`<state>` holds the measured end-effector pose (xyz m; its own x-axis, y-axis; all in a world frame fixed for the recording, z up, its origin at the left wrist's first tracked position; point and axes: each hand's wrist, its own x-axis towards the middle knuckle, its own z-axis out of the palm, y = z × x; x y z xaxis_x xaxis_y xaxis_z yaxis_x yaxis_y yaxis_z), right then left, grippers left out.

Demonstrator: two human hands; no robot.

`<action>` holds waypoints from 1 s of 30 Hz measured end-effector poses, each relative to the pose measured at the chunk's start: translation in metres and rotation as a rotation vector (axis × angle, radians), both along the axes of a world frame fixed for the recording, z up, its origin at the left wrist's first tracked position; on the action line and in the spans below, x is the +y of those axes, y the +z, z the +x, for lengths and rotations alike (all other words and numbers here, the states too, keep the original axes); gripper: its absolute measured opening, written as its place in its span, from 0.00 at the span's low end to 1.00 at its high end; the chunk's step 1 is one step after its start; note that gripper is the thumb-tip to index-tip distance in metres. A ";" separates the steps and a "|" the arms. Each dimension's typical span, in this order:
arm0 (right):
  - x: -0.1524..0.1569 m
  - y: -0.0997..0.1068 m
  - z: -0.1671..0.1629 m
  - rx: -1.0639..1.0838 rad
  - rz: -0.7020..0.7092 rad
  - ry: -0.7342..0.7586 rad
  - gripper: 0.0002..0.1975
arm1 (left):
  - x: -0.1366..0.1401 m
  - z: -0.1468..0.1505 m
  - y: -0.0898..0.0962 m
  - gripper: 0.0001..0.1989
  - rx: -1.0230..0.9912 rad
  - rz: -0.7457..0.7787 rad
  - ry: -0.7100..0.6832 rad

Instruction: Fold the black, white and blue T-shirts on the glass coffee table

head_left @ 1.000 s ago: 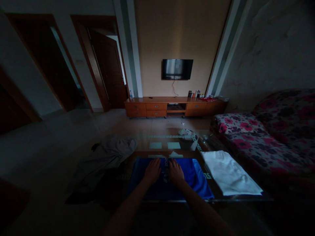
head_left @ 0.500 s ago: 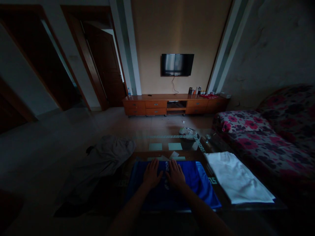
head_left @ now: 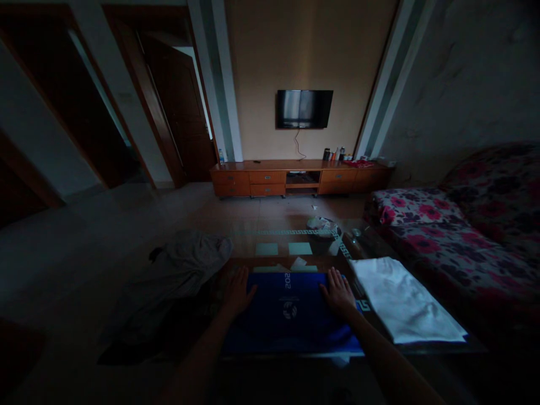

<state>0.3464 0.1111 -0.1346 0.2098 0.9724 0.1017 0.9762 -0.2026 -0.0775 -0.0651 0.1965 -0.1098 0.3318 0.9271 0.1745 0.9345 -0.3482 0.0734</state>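
Observation:
A blue garment (head_left: 270, 320) with white printing lies spread flat in front of me on the glass table (head_left: 236, 239). My left hand (head_left: 239, 292) rests flat at its left edge, fingers stretched forward and thumb turned inward. At the right edge, my right hand (head_left: 338, 292) lies flat too, with its fingers apart. Neither hand is closed on the cloth. To the right of my right hand is a folded white garment (head_left: 409, 304). A crumpled grey garment (head_left: 181, 270) lies to the left, its lower part lost in the dark.
A sofa with a flowered cover (head_left: 426, 214) stands on the right. Beyond the table are a bin with a plastic bag (head_left: 323, 226), a long wooden TV cabinet (head_left: 265, 180) and a wall-mounted television (head_left: 304, 109). A wooden door (head_left: 181, 107) stands ajar at the back left.
My hands have moved apart from the middle of the blue garment to its two side edges. More of the white print shows, and the cloth's right side looks narrower and straighter.

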 end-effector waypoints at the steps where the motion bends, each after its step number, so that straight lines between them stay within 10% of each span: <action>1: 0.000 0.002 -0.004 -0.016 0.009 -0.009 0.40 | -0.002 0.004 0.004 0.36 0.008 0.022 0.002; 13: -0.025 0.018 -0.141 0.159 0.030 0.309 0.35 | -0.078 0.095 0.002 0.34 -0.058 -0.087 -0.363; 24: -0.058 -0.002 -0.014 0.053 0.024 0.108 0.39 | -0.064 -0.014 -0.011 0.39 -0.006 -0.005 -0.228; 30: -0.056 0.004 -0.028 0.007 0.048 0.072 0.40 | -0.069 0.001 -0.001 0.38 0.026 0.031 -0.184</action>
